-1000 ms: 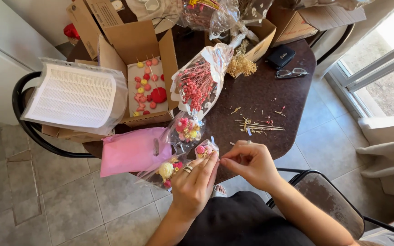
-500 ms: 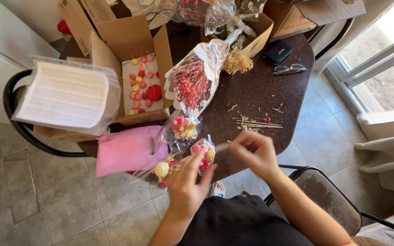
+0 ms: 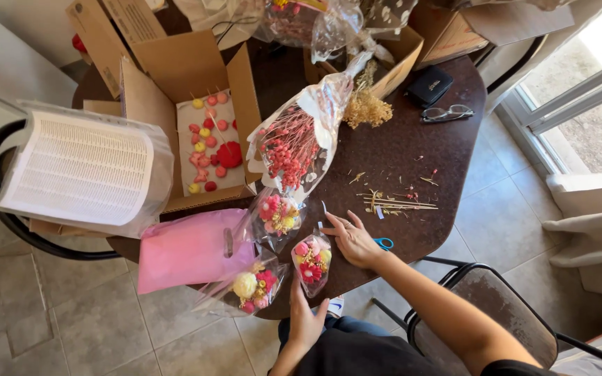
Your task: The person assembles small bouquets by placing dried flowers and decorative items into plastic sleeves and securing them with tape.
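My left hand (image 3: 306,319) grips the lower end of a small clear-wrapped bouquet (image 3: 311,259) of pink, red and yellow pompom flowers at the near edge of the dark brown table (image 3: 447,150). My right hand (image 3: 352,240) lies flat on the table just right of that bouquet, fingers spread. It rests over blue-handled scissors (image 3: 384,244), whose blades stick out past the fingertips. Two similar wrapped bouquets lie close by, one (image 3: 279,216) above and one (image 3: 249,287) to the left.
A pink plastic bag (image 3: 189,249) lies on the left. A larger wrapped bunch of red dried flowers (image 3: 294,146), an open cardboard box (image 3: 207,132) with pompoms, loose stems (image 3: 395,203), glasses (image 3: 447,113) and a black case (image 3: 432,85) share the table. A chair (image 3: 485,306) stands on my right.
My right hand has left the small bouquet and come down flat onto the table over the scissors. My left hand has slid down to the bouquet's lower end.
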